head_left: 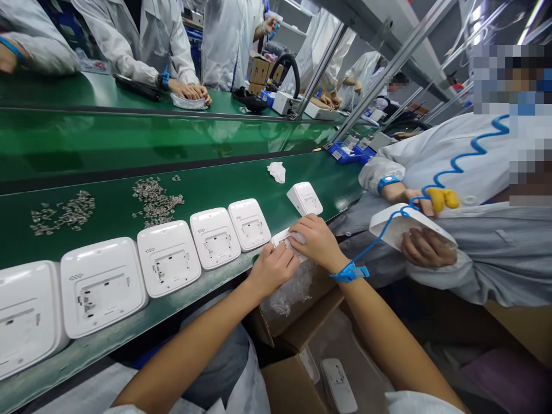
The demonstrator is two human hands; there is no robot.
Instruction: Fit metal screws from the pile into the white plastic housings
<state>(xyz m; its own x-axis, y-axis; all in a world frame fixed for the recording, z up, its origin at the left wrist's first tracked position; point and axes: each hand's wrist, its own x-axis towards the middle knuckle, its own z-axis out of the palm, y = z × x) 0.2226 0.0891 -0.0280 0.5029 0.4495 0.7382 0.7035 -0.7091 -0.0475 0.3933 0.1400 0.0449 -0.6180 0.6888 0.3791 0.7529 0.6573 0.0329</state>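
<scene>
My right hand (pixel 318 240) grips a white plastic housing (pixel 281 236) at the bench edge, mostly covered by my fingers. Pressed together over the same housing are the fingertips of my left hand (pixel 274 267); whatever small thing they may hold is hidden. Just beyond my right hand another white housing (pixel 311 198) stands tilted on the green bench. To the left runs a row of several similar housings, the nearest one (pixel 249 225) beside my left hand. Each shows a recessed compartment. A blue strap (pixel 350 272) circles my right wrist.
Two piles of small metal pieces (pixel 157 201) lie behind the row. A crumpled white scrap (pixel 276 172) rests farther back. Below the bench edge, a cardboard box (pixel 297 322) holds clear plastic bags (pixel 287 290). At right a co-worker's hand (pixel 426 247) holds a white housing (pixel 383 223).
</scene>
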